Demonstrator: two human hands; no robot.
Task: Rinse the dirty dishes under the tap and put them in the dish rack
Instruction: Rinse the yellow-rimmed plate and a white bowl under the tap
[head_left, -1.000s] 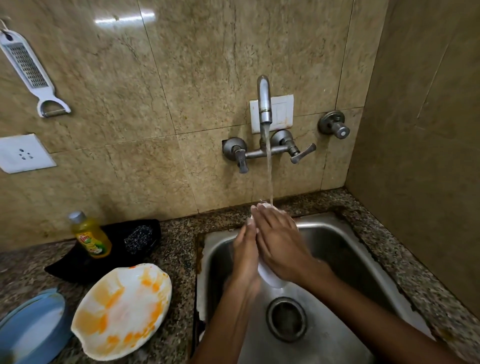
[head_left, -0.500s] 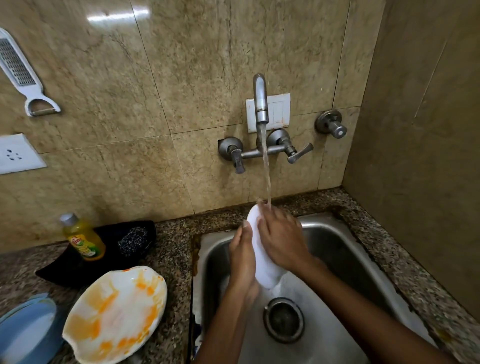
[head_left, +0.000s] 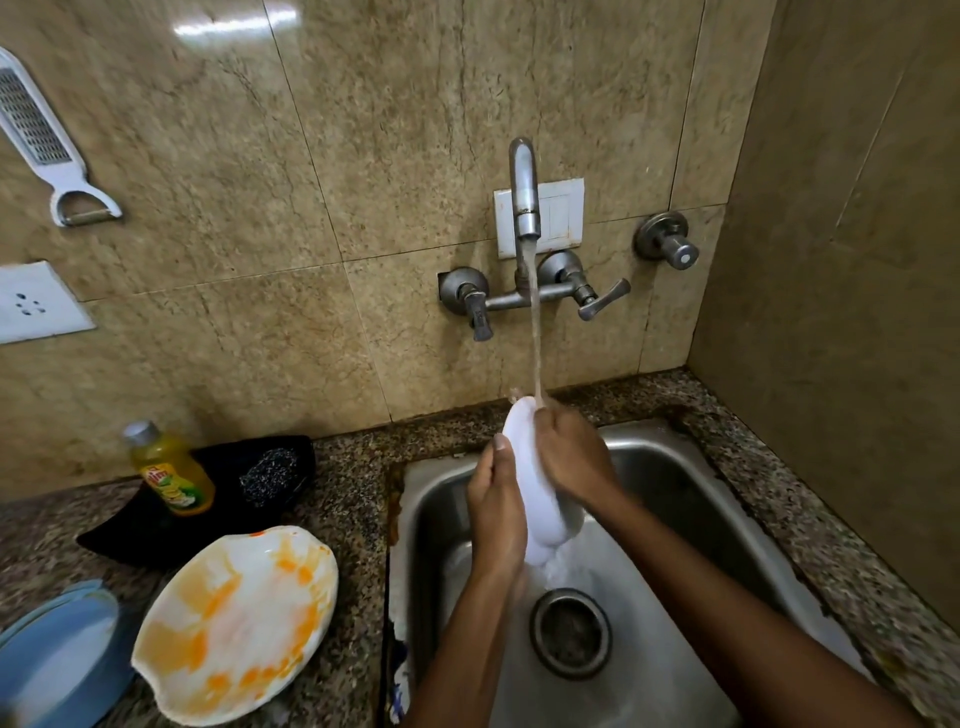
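A small white dish (head_left: 532, 478) stands on edge over the steel sink (head_left: 670, 478), right under the running tap (head_left: 523, 192). My left hand (head_left: 496, 506) grips its near side, thumb up along the rim. My right hand (head_left: 574, 457) lies over its far face, fingers curled across it. Water runs off the dish's lower end towards the drain (head_left: 570, 633). On the counter to the left lies a white plate (head_left: 236, 623) smeared with orange stains.
A yellow dish-soap bottle (head_left: 171, 470) and a scrubber (head_left: 270, 473) sit on a black tray (head_left: 130, 530) at the wall. A blue plate (head_left: 57, 654) lies at the lower left. A grater (head_left: 39, 135) hangs on the tiled wall. No dish rack shows.
The dish has turned from nearly hidden between my hands to standing on edge, its white back showing. My right hand has slid across its face. The camera shifted slightly right.
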